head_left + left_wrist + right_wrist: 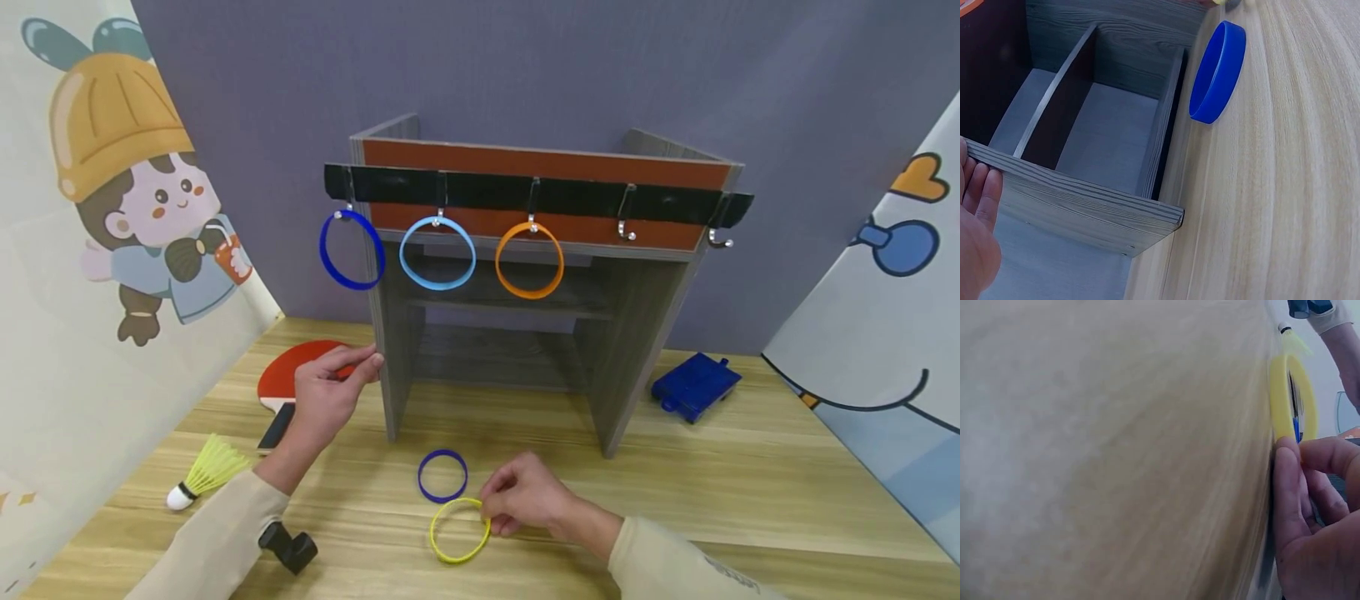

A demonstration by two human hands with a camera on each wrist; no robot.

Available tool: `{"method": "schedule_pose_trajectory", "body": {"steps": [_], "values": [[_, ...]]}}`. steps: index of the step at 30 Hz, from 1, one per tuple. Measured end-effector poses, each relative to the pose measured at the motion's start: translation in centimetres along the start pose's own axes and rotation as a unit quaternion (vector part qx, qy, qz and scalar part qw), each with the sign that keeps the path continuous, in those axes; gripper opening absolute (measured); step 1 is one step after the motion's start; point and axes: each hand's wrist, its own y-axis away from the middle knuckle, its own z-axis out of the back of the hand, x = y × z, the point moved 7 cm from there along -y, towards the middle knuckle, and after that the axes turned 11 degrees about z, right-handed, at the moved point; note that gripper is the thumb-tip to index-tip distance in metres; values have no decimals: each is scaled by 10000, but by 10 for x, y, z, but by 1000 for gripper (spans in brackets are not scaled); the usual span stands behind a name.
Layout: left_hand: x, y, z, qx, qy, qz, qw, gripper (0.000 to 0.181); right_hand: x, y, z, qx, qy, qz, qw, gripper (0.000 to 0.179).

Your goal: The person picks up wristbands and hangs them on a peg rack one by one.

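Observation:
My right hand [528,496] pinches the right side of a yellow silicone wristband [461,531] between thumb and fingers, low over the wooden table. Just behind it lies a dark blue wristband [442,476], which also shows in the left wrist view. My left hand [330,392] grips the front edge of the left side panel [384,392] of a small grey wooden shelf. Across the shelf's top runs a black hook rail [487,191]. From its hooks hang a blue wristband [324,250], a light blue wristband [438,288] and an orange wristband [529,294]; the two right-hand hooks [625,232] are bare.
On the left lie a red table tennis paddle [288,367], partly behind my left hand, and a yellow shuttlecock [213,465]. A blue box-like object [696,386] rests right of the shelf. Cartoon-printed walls stand on both sides, a grey-purple wall [525,67] behind.

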Motion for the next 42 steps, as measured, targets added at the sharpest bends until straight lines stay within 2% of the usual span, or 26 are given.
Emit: {"method": "schedule_pose_trajectory", "body": {"steps": [12,16,21,30,33,37,42], "values": [[1,0,0,11,-7,-65,10000,18,4,13,19,167,-401,-11,9991,13],[13,-1,2,2,78,-68,9999,19,8,16,29,218,-485,13,9986,7],[31,-4,5,-84,220,-2,9997,20,20,18,49,292,-526,254,9979,4],[32,-5,6,-106,330,-51,9994,19,46,19,78,248,-960,660,9929,8],[32,-5,6,-86,305,-26,9995,19,59,20,83,183,-1241,949,9876,14],[33,-5,6,-119,382,9,9992,19,78,21,91,22,-1679,1400,9758,19],[33,-5,5,-107,423,-22,9990,19,103,24,102,-246,-2207,2173,9505,23]]}}
